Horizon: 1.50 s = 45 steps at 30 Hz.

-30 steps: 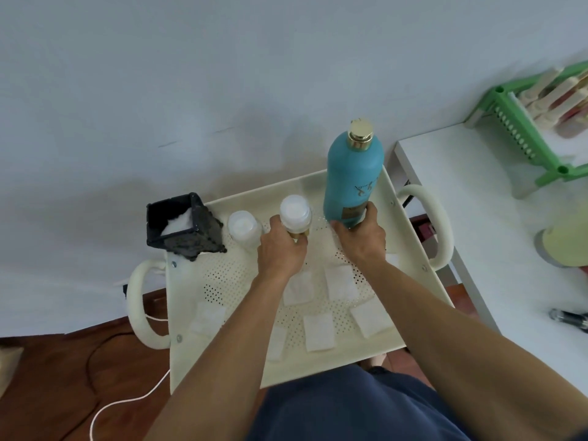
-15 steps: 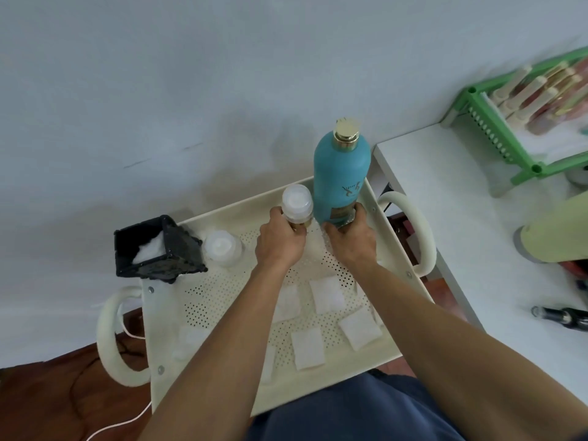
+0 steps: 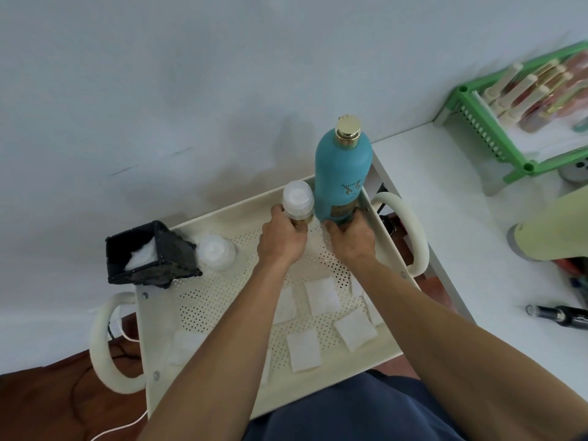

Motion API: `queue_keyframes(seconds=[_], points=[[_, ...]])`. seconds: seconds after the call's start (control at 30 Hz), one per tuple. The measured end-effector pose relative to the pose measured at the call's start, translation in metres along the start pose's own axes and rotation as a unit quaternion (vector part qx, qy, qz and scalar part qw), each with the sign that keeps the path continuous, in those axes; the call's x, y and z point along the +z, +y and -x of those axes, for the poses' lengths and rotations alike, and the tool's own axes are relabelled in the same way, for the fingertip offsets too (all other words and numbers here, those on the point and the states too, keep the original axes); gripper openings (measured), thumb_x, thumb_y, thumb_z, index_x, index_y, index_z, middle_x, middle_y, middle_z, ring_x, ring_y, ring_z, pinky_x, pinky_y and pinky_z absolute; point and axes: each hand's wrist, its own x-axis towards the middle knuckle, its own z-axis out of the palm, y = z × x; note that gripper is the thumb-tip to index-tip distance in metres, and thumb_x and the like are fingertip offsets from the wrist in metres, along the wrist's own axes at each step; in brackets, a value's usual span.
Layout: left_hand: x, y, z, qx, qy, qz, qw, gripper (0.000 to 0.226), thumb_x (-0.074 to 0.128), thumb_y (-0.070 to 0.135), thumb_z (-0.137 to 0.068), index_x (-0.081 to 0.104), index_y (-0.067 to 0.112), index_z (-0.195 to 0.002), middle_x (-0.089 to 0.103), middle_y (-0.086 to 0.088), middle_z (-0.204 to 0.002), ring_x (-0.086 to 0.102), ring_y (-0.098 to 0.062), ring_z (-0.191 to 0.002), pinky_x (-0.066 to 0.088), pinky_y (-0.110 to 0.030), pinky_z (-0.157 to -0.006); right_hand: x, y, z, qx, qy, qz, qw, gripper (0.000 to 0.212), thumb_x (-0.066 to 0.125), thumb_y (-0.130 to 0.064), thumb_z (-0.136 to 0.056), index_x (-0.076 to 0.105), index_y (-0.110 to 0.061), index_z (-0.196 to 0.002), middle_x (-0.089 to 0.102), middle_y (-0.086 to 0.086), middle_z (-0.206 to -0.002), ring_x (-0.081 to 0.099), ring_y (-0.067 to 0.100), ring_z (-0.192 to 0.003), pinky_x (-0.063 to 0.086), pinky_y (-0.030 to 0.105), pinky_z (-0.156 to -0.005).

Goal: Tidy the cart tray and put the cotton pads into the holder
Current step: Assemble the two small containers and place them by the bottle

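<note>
Left hand [image 3: 281,238] wrapped round small white-capped bottle [image 3: 298,199], right hand [image 3: 351,241] gripping base of tall teal bottle [image 3: 342,178], both upright at far right corner of cart tray [image 3: 222,300]. Cotton pads [image 3: 322,296] scattered on near half. Black holder [image 3: 149,254] at far left corner, some cotton inside.

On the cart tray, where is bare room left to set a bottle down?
Bare perforated floor lies between the black holder, the clear jar and the left forearm. The near half is crowded with cotton pads; the far right corner holds the teal bottle.
</note>
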Motion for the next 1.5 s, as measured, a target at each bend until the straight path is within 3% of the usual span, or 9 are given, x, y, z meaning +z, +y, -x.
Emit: queue_keyframes(seconds=[0.17,0.3,0.43,0.53,0.67,0.87,1.07,1.27,1.5], points=[[-0.001,-0.002,0.012,-0.012,-0.010,0.004,1.000,0.052,0.057,0.034,-0.089,0.035,0.020,-0.134,0.063,-0.007,-0.114,0.058,-0.027,-0.089,0.044,-0.036,-0.070,-0.001,0.000,0.006,0.007,-0.006,-0.002,1.000,0.049,0.061,-0.039,-0.085,0.045,-0.016,-0.125,0.063,0.008,-0.118,0.058,0.028,-0.111,0.047,0.038,-0.090],[-0.003,-0.013,0.023,-0.034,-0.024,-0.016,0.999,0.061,0.054,0.039,-0.090,0.028,0.022,-0.142,0.061,-0.006,-0.125,0.057,-0.031,-0.110,0.044,-0.039,-0.082,0.001,0.003,0.019,0.004,-0.020,0.006,1.000,0.056,0.057,-0.042,-0.087,0.039,-0.015,-0.132,0.064,0.010,-0.113,0.059,0.030,-0.107,0.046,0.035,-0.086],[-0.008,-0.028,0.041,-0.045,-0.029,-0.019,0.998,0.061,0.053,0.042,-0.089,0.029,0.023,-0.142,0.058,-0.006,-0.131,0.054,-0.030,-0.117,0.043,-0.040,-0.089,0.006,0.004,0.040,-0.007,-0.025,0.017,1.000,0.062,0.056,-0.039,-0.089,0.033,-0.012,-0.140,0.060,-0.005,-0.073,0.061,0.026,-0.101,0.043,0.031,-0.085],[-0.016,-0.043,0.054,-0.054,-0.027,-0.009,0.998,0.059,0.053,0.042,-0.089,0.033,0.022,-0.141,0.059,-0.007,-0.129,0.056,-0.029,-0.115,0.046,-0.040,-0.092,0.013,0.002,0.054,-0.016,-0.034,0.028,0.999,0.057,0.054,-0.038,-0.090,0.036,-0.012,-0.138,0.064,0.002,-0.082,0.060,0.029,-0.106,0.045,0.034,-0.090],[-0.029,-0.067,0.068,-0.078,-0.021,0.009,0.997,0.051,0.054,0.043,-0.089,0.041,0.021,-0.133,0.060,-0.006,-0.122,0.057,-0.027,-0.110,0.046,-0.040,-0.092,0.029,-0.004,0.071,-0.031,-0.051,0.023,0.998,0.050,0.054,-0.036,-0.091,0.042,-0.012,-0.134,0.068,0.013,-0.111,0.058,0.032,-0.111,0.045,0.038,-0.094],[-0.049,-0.099,0.077,-0.112,0.000,0.019,0.994,0.041,0.054,0.043,-0.087,0.051,0.021,-0.121,0.060,-0.003,-0.120,0.056,-0.024,-0.108,0.046,-0.038,-0.090,0.056,-0.015,0.089,-0.053,-0.083,0.027,0.995,0.043,0.054,-0.037,-0.091,0.049,-0.013,-0.127,0.068,0.012,-0.110,0.061,0.029,-0.104,0.045,0.035,-0.091],[-0.065,-0.116,0.072,-0.156,0.025,0.090,0.983,0.039,0.044,0.030,-0.092,0.044,0.020,-0.129,0.057,-0.009,-0.123,0.059,-0.029,-0.105,0.046,-0.043,-0.094,0.074,-0.023,0.097,-0.059,-0.122,0.031,0.990,0.039,0.052,-0.039,-0.091,0.054,-0.016,-0.121,0.068,0.008,-0.108,0.064,0.026,-0.096,0.050,0.040,-0.092],[-0.072,-0.118,0.061,-0.139,0.035,0.142,0.979,0.045,0.033,0.021,-0.095,0.039,0.026,-0.139,0.049,-0.006,-0.137,0.060,-0.030,-0.108,0.045,-0.047,-0.097,0.085,-0.031,0.098,-0.068,-0.146,0.030,0.986,0.034,0.052,-0.039,-0.091,0.056,-0.021,-0.119,0.069,0.005,-0.105,0.067,0.024,-0.091,0.052,0.043,-0.089],[-0.075,-0.116,0.052,-0.115,0.028,0.163,0.980,0.044,0.033,0.021,-0.094,0.047,0.031,-0.134,0.055,-0.002,-0.132,0.062,-0.030,-0.106,0.046,-0.046,-0.095,0.093,-0.036,0.098,-0.078,-0.180,0.037,0.980,0.032,0.050,-0.035,-0.092,0.056,-0.023,-0.122,0.069,0.005,-0.105,0.066,0.024,-0.093,0.049,0.040,-0.093]])
